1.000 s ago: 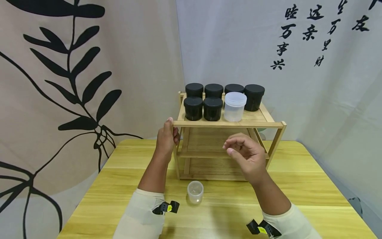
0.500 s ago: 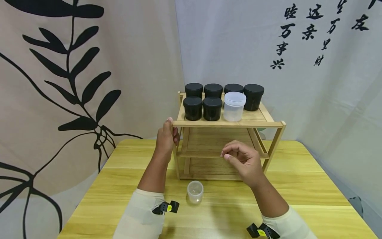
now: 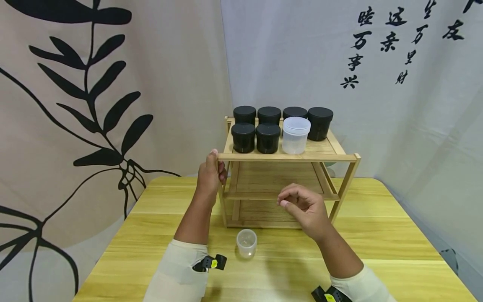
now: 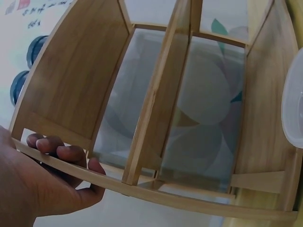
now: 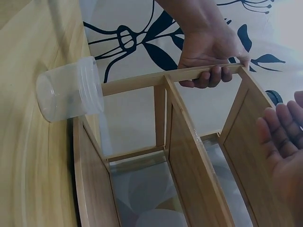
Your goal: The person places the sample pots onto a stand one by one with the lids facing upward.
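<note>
My left hand grips the left front post of a three-tier wooden rack near its top corner. In the left wrist view the fingers curl round that post. My right hand hovers in front of the lower tiers, its fingers loosely bent and nothing in them. A small translucent jar stands upright on the table before the rack. Along the top tier are several black lidded jars in two rows, with one larger translucent jar in the front row.
The yellow wood-grain table carries the rack near its far edge. Behind it hangs a pale cloth backdrop with dark leaves and writing. The middle tier and bottom tier lie below the jars.
My right hand has moved down and slightly to the left in front of the rack. The left hand, the rack and the jars stay where they were.
</note>
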Demonstrator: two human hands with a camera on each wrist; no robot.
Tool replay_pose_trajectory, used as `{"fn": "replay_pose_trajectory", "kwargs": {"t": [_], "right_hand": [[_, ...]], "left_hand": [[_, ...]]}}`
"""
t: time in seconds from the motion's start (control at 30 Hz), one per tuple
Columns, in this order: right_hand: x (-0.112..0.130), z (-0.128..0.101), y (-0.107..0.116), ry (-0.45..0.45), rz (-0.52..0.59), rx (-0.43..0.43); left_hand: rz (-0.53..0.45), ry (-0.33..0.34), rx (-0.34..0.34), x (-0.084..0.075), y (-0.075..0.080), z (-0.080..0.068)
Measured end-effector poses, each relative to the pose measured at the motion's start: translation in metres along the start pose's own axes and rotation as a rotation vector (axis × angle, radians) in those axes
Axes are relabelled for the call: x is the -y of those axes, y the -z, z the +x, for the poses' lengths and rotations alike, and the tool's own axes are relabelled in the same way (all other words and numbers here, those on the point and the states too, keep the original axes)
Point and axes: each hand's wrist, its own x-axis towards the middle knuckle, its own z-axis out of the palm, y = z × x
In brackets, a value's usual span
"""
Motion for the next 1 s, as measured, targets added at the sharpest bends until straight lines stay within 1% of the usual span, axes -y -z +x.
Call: {"fn": "replay_pose_trajectory", "kwargs": {"t": [0.33,0.5,0.73,0.9,1.0], "right_hand": [[-0.004,-0.006,0.002,0.027,0.028,-0.02],[-0.006,-0.007,0.004,0.024,0.035,-0.023],[-0.011,-0.01,0.002,0.029,0.058,-0.012],[-0.014,-0.01,-0.001,0.012,0.065,-0.011],[-0.014,-0.009,-0.002,0.016,0.065,-0.015]], "left_hand": [[-0.003,-0.001,0.01,0.0,0.0,0.0],[-0.008,0.002,0.001,0.001,0.0,0.0],[-0.018,-0.009,0.017,0.001,0.0,-0.001],[-0.025,-0.014,0.009,0.001,0.0,-0.001],[-0.022,-0.014,0.011,0.001,0.0,0.0]]}}
